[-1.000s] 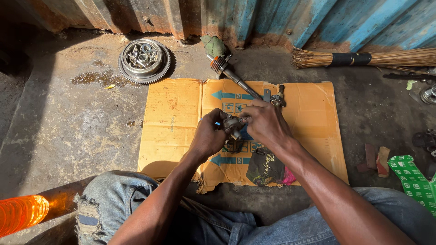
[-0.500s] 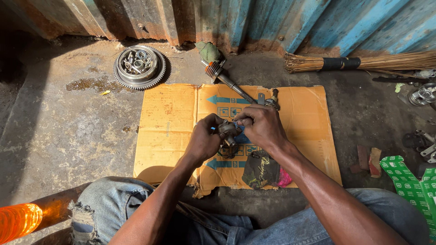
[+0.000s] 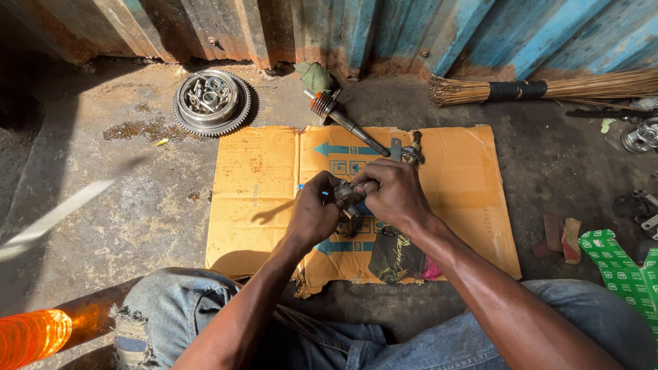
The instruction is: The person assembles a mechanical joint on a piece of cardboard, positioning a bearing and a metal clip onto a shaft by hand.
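Both my hands meet over a flattened yellow cardboard sheet [image 3: 274, 185] on the concrete floor. My left hand [image 3: 314, 216] and my right hand [image 3: 392, 195] together grip a small dark metal part [image 3: 348, 199], most of it hidden between the fingers. Just beyond my right hand lie small metal pieces [image 3: 410, 152] on the cardboard. A long metal shaft with a threaded end and green cloth-wrapped tip [image 3: 336, 113] lies diagonally at the cardboard's far edge.
A round toothed clutch housing [image 3: 211, 101] filled with small metal parts sits far left. A straw broom [image 3: 548, 88] lies along the blue corrugated wall. Green packets [image 3: 617, 257] and loose parts are at right. An orange ribbed object [image 3: 31, 336] is at bottom left.
My hands stay together on the small metal part, shifting only slightly. A pale blurred streak has appeared at the left edge.
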